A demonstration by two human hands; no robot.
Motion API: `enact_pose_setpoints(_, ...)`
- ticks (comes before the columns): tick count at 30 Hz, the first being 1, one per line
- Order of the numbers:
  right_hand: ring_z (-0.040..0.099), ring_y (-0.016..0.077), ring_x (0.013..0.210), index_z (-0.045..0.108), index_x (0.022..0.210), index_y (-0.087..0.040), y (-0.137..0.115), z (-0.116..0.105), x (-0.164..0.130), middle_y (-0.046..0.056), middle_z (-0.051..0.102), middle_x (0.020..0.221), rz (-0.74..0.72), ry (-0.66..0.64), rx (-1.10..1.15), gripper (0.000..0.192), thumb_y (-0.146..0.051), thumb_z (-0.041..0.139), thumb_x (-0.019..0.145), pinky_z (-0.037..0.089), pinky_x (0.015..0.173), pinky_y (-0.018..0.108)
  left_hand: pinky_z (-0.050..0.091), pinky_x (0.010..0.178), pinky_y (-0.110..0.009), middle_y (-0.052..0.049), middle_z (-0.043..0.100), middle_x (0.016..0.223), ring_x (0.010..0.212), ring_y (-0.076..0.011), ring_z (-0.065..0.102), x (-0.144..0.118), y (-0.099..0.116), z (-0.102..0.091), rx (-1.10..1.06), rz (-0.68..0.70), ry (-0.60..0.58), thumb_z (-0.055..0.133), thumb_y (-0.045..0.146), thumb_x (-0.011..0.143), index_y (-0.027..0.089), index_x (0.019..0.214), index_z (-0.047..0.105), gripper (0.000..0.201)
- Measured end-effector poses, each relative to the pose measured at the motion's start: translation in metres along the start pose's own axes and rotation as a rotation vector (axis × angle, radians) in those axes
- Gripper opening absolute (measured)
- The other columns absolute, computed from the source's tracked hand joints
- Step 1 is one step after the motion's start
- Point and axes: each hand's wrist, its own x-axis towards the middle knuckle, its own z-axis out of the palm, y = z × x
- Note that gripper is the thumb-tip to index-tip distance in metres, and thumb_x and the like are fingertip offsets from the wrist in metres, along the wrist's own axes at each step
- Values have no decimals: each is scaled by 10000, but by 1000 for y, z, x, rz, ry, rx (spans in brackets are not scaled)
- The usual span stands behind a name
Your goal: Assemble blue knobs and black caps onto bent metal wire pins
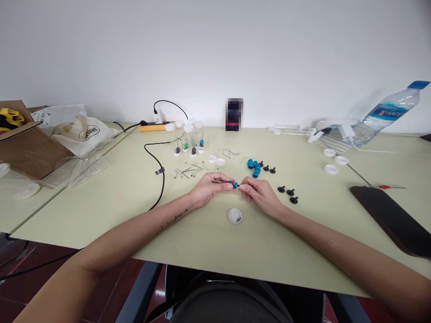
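My left hand [209,190] is closed around a small blue metal part [235,185], with thin bent wire [215,180] showing over the fingers. At the part's right end my right hand [261,193] pinches, its fingertips close to a short dark stub; what they hold is mostly hidden. Both hands are just above the table, nearly touching. Below them a shallow white cap [232,220] contains tiny dark pieces. To the right lie a cluster of blue metal parts [254,167] and several black disc-shaped pieces with stems [290,193].
Clear tubes with white caps [189,139] stand behind my hands, near loose metal pins [190,169] and bent wires [229,153]. A phone [234,115] leans on the wall. At right are a tilted water bottle [387,112] and a black slab [390,220]; a cable [164,184] crosses the left.
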Motion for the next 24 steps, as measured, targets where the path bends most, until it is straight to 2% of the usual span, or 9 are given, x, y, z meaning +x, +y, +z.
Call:
enact_pose_setpoints(2,531,149,625,557,825,-223,0,1,0,-12,595,697,-24,78,-24,260,-473,626,848,402,574,273,524,850,-353,-33,731,812,764,-158,694,0,0,-1,-6,-8,10,854,192,605,141,831,721,267)
enact_pose_setpoints(4,525,150,625,549,843,-228,0,1,0,-16,590,701,-25,90,-17,277,-485,651,825,392,558,267,523,853,-360,-32,731,808,762,-159,693,0,-1,-1,-6,-11,11,852,197,610,143,839,723,268)
enact_pose_setpoints(9,468,128,503,513,671,-207,2,0,1,-22,525,532,3,-63,-37,473,-570,392,949,357,529,273,510,899,-387,-54,734,838,778,-175,697,0,0,0,6,2,-20,863,206,587,119,811,728,276)
enact_pose_setpoints(14,484,136,523,529,705,-203,0,0,1,-7,528,556,-5,-46,-27,528,-580,277,975,381,546,282,513,902,-388,-55,734,838,768,-169,695,0,-1,2,-10,11,-13,860,194,591,119,817,732,271)
enact_pose_setpoints(16,494,142,547,550,838,-212,-1,0,1,-10,544,609,-8,-15,2,446,-574,323,967,396,554,284,509,916,-384,-53,736,852,803,-168,692,0,-1,3,-29,25,10,859,200,594,127,808,730,261)
enact_pose_setpoints(19,529,155,609,539,1027,-239,-5,1,0,-8,561,715,-17,44,57,333,-547,509,905,430,571,288,510,919,-382,-47,736,870,806,-160,687,0,-1,4,-55,48,53,861,221,594,136,792,725,255)
enact_pose_setpoints(22,558,165,667,565,995,-239,-6,2,0,17,595,802,-32,99,72,309,-516,592,863,458,602,300,514,908,-389,-45,735,868,774,-154,684,1,0,4,-63,53,79,865,229,584,138,782,721,262)
enact_pose_setpoints(24,558,163,653,582,925,-229,-5,2,0,19,608,778,-23,92,88,289,-512,585,869,461,605,302,513,906,-392,-50,735,856,791,-163,683,0,0,5,-55,51,78,869,217,571,133,769,720,262)
